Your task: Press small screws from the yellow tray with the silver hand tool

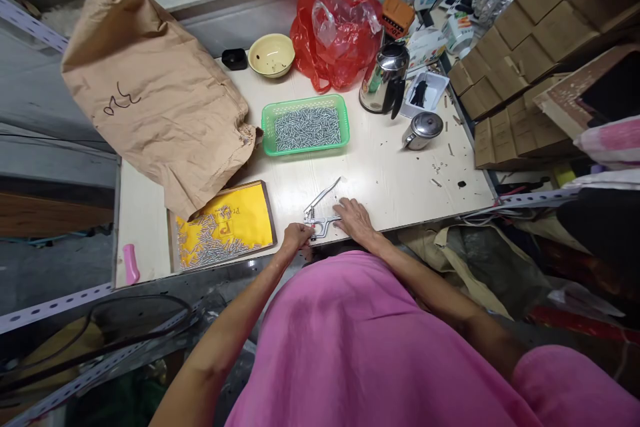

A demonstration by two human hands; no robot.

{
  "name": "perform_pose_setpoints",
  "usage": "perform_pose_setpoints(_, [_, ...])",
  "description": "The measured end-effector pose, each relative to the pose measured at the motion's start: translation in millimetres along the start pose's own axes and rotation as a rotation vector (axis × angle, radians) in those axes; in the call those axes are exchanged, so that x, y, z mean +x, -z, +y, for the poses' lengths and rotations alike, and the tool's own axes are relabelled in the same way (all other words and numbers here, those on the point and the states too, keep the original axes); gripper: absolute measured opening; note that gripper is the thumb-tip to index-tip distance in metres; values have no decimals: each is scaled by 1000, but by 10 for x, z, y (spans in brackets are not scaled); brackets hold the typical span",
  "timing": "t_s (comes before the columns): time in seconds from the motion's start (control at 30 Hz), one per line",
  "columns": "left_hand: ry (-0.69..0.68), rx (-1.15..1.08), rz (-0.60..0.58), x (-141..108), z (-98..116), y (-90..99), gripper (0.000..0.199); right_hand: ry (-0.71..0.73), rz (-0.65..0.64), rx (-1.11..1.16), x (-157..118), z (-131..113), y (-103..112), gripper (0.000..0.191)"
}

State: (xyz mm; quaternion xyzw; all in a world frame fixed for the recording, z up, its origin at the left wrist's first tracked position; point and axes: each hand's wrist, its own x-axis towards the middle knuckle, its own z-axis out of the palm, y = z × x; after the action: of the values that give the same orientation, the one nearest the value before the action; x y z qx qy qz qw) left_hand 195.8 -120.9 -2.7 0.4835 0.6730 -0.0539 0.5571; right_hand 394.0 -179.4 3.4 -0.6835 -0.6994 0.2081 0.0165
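Observation:
A metal hand-press plier (327, 220) with a long lever arm lies near the table's front edge, its lever raised and pointing away to the right. My left hand (299, 237) is at the plier's left end, thumb and fingers pinched together by its jaw; anything small between them is hidden. Spread fingers of my right hand (356, 221) rest on the table, the tips touching the plier's right-hand handle end. Left of my left hand, a yellow sheet in a shallow tray (271, 213) carries many small silvery metal pins (210, 243).
A green basket (306, 151) full of similar metal pieces stands beyond the plier. A large brown paper bag (155, 93) leans at left, with a pink handle (131, 264) below it. Behind are a cream bowl (273, 55), red plastic bag (335, 40), kettle (385, 80) and metal cup (423, 130).

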Motion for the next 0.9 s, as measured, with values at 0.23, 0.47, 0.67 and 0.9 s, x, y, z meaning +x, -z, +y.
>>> perform_pose_setpoints(0.23, [14,43,-3,14,-11,-5,21,192,-37,-60,394,231,159,102])
perform_pose_setpoints(0.47, [10,-5,8,17,-85,-34,21,234,-61,-141,468,158,233,102])
perform_pose_setpoints(0.67, [40,-84,26,-22,-111,-60,22,240,-68,-181,449,137,199,79])
perform_pose_setpoints(0.9, [35,-35,61,-107,-116,-75,24,264,-32,-216,337,124,106,50])
